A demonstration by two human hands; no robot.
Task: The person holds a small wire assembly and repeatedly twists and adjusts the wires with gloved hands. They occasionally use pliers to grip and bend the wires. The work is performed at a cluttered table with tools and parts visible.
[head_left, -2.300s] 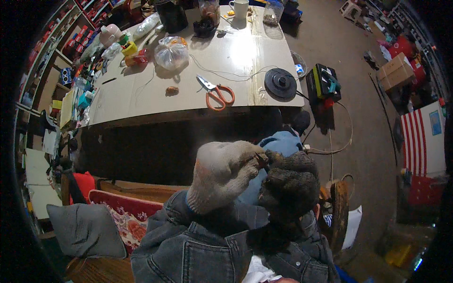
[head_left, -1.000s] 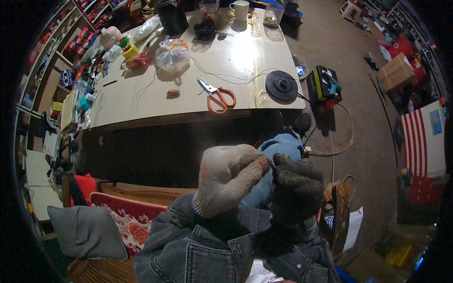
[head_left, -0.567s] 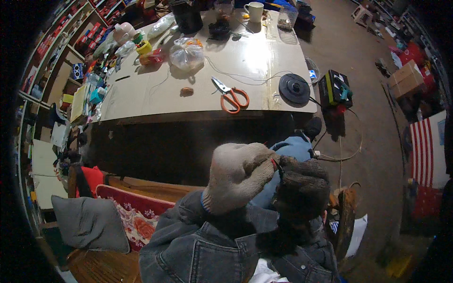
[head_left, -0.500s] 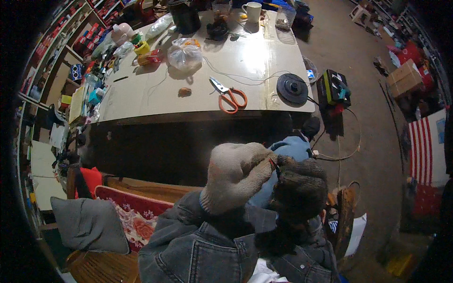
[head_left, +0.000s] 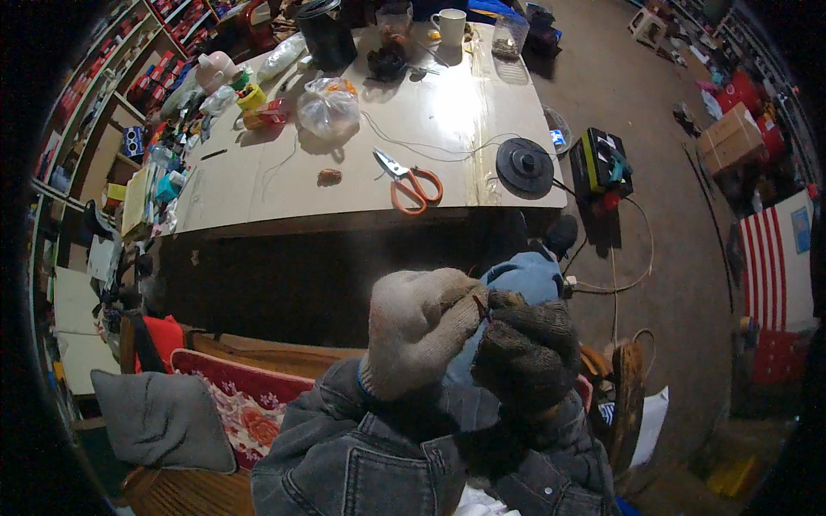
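My left hand point(head_left: 420, 331), in a pale knitted glove, is closed in a pinch in front of my chest. Against its fingertips rests my right hand point(head_left: 529, 353), in a darker, dirt-stained glove and also closed. A thin dark-reddish piece point(head_left: 482, 303) shows where the two hands meet, too small to name; the fingers hide the rest. Beyond them on the table lie scissors point(head_left: 411, 185) with orange handles, blades partly spread. A small brown lump point(head_left: 329, 177) is to their left. Thin wire point(head_left: 404, 139) trails loosely across the tabletop behind the scissors.
The table point(head_left: 284, 202) bears a knotted plastic bag point(head_left: 329, 110), a black container point(head_left: 327, 39), a white mug point(head_left: 449, 26) and a black round base point(head_left: 526, 166). A black box point(head_left: 602, 163) and cables stand on the floor at right. A grey cushion point(head_left: 163, 421) lies at left.
Both gloved hands have shifted slightly left and down in the picture, still pressed together at the fingertips. The table items appear slightly shifted with the view.
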